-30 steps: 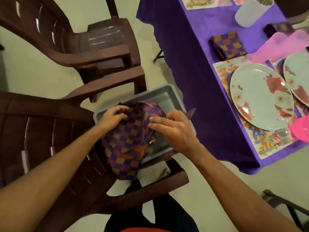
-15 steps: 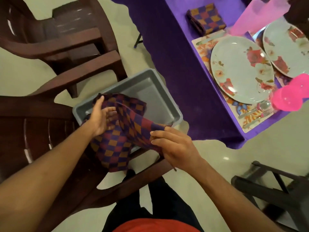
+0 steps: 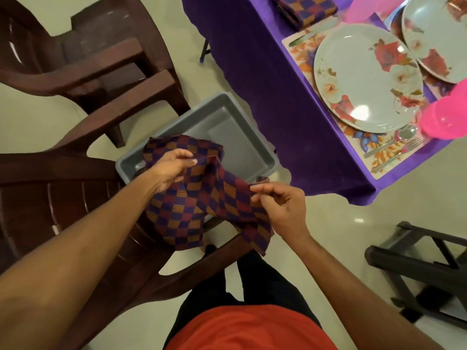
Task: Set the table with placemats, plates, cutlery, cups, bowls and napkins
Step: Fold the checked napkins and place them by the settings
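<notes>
Checkered napkin [image 3: 199, 198] held in both my hands, centre frame, over grey tub [image 3: 252, 137].
My left hand [image 3: 169, 170] pinches the top fold; my right hand [image 3: 280, 208] pinches the right corner, fingers curled. Plates [image 3: 366, 79] and pink cup [image 3: 447, 120] on purple table [image 3: 265, 72], upper right.

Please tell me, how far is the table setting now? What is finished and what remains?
Done: the near placemat carries a flowered plate, fork and spoon; a pink cup and a folded napkin sit by it. In hand: left hand and right hand pinch a checked napkin above the grey bin. Left: folding and placing this napkin; no bowl is visible in this view.
</notes>
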### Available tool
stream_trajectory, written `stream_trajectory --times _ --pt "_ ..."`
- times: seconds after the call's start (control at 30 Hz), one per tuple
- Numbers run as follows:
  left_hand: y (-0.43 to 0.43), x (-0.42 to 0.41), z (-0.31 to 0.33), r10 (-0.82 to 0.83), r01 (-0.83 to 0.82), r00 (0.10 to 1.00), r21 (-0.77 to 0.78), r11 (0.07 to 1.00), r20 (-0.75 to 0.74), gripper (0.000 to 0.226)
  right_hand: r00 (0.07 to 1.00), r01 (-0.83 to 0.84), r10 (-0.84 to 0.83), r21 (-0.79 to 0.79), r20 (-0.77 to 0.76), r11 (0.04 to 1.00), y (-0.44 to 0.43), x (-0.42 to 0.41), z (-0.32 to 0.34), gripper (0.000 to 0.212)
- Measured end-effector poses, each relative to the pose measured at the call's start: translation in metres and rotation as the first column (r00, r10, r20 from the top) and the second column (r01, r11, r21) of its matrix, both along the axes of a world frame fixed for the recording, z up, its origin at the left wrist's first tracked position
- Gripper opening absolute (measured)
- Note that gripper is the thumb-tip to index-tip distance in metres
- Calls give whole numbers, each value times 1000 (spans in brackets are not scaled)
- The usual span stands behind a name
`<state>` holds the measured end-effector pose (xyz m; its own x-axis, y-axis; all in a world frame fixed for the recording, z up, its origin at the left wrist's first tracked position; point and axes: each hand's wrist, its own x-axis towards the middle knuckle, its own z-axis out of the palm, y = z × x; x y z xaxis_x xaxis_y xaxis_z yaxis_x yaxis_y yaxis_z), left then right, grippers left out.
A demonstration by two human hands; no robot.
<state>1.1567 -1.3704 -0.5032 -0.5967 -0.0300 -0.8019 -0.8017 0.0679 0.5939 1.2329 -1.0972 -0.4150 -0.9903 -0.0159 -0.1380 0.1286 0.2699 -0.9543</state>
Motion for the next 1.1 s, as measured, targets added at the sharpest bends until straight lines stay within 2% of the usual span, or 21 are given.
stream_trajectory --times 0.07,0.17,0.27,0.33,0.43,0.53,0.6,0.67,0.73,0.8,0.83,0.9,0.97,1.03,1.1 --pt "3 -6 2 62 -69 995 -89 994 -76 14 992 120 -119 -22 51 993 -4 -7 -6 21" --pt "-2 -17 12 235 -253 955 -82 964 -184 19 971 227 -225 -26 85 973 3 -31 -25 38" --pt "-14 -28 36 243 -279 930 -99 955 -277 21 950 227 -217 -20 223 974 20 -58 -42 69" --pt "-22 -34 58 186 -240 928 -137 961 -324 25 926 173 -147 -44 347 984 28 -74 -50 78" --pt "-31 -38 85 53 -156 915 -231 960 -399 28 917 39 -17 -47 400 998 30 -89 -51 59" --pt "-40 -40 99 -177 -28 888 -434 901 -425 26 960 -89 46 146 276 985 26 -100 -48 32" --pt "-46 -40 103 -349 66 854 -584 809 -386 22 976 -182 130 331 172 926 24 -109 -48 19" --pt "-54 -37 103 -520 112 783 -745 658 -341 16 973 -230 205 497 104 837 25 -117 -47 11" --pt "-61 -34 103 -575 111 746 -789 604 -336 10 972 -228 222 489 71 842 28 -124 -46 9" --pt "-69 -32 103 -557 125 753 -755 644 -351 10 981 -191 172 343 86 920 29 -130 -41 10" --pt "-72 -31 104 -516 135 771 -695 706 -373 18 982 -162 135 219 132 962 30 -133 -39 8" --pt "-73 -28 108 -358 125 825 -477 870 -438 24 970 -117 116 -10 215 993 33 -136 -33 7" --pt "-68 -28 113 -205 109 865 -227 968 -458 21 967 -92 123 -144 224 985 35 -139 -25 9" --pt "-61 -32 120 -39 31 884 -25 999 -465 19 971 -51 113 -276 212 960 32 -145 -14 12" --pt "-51 -42 127 187 -141 854 129 981 -486 15 971 74 31 -418 238 906 29 -157 -9 9"
